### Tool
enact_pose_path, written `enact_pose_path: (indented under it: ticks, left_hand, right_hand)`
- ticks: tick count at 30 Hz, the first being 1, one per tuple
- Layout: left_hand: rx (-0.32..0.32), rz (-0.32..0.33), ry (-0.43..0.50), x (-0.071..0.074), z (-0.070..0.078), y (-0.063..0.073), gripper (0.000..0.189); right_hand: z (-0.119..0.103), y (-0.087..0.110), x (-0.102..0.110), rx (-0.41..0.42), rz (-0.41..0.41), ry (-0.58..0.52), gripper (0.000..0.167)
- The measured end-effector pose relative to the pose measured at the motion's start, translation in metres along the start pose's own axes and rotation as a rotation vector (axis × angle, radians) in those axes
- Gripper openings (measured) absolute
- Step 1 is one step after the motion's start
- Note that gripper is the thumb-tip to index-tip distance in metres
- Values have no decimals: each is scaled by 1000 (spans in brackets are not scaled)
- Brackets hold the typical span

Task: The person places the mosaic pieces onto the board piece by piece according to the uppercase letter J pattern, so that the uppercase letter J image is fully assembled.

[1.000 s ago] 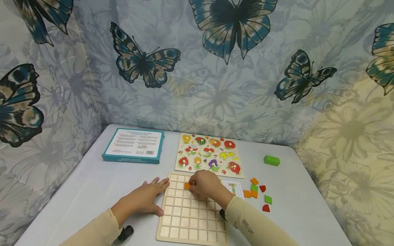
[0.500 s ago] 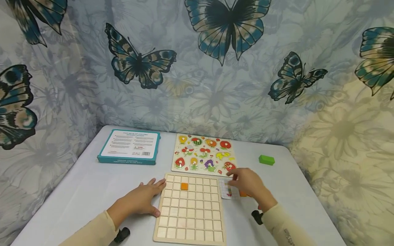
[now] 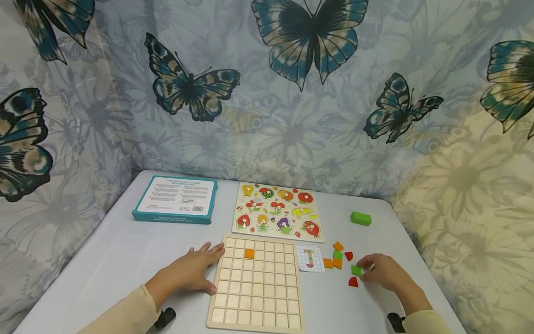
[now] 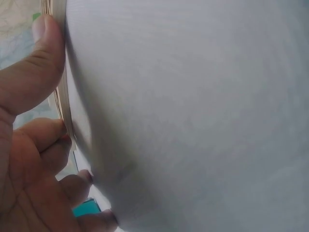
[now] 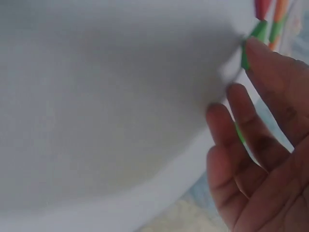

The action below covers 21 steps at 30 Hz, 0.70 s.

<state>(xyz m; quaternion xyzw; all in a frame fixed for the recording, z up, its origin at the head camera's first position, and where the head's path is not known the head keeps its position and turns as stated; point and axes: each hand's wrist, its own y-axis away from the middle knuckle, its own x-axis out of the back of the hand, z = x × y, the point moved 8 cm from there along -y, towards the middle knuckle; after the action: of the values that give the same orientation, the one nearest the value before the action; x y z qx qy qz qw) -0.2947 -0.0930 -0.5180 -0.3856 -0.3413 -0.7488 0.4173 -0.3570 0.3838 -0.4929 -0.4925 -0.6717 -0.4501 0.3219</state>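
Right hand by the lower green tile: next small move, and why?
Probably pinch and lift the lower green tile: the right hand is right at it, and the grid board holds just one orange tile, while the pattern card shows several coloured cells.

1. Board [image 3: 254,292]: pale wood, smooth, matt.
2. Green tile [image 3: 356,270]: smooth, solid-looking.
3. Box [image 3: 175,199]: smooth printed cardboard.
4. Card [image 3: 310,259]: paper-like, matt.
5. Tabletop [image 3: 104,269]: covered in smooth, matt cloth.
6. Left sleeve [image 3: 121,313]: soft, matt cloth.
7. Backdrop [image 3: 292,139]: printed cloth-like sheet, faintly creased.
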Motion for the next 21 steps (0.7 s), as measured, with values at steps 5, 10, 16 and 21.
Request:
enact_pose_path:
  ticks: [5,10,16,21]
  left_hand:
    - [-2,1,6,2,3,0,109]
    - [3,-8,-9,1,1,2,109]
    - [9,-8,-6,0,0,0,109]
    - [13,-12,1,-1,0,-1,109]
  right_hand:
    - [0,0,0,18,34,-13,25]
    - [3,-1,-7,-17,35,-5,27]
    - [-4,0,-1,23,79,21,22]
    - [-38,-3,-5,95,94,-27,24]
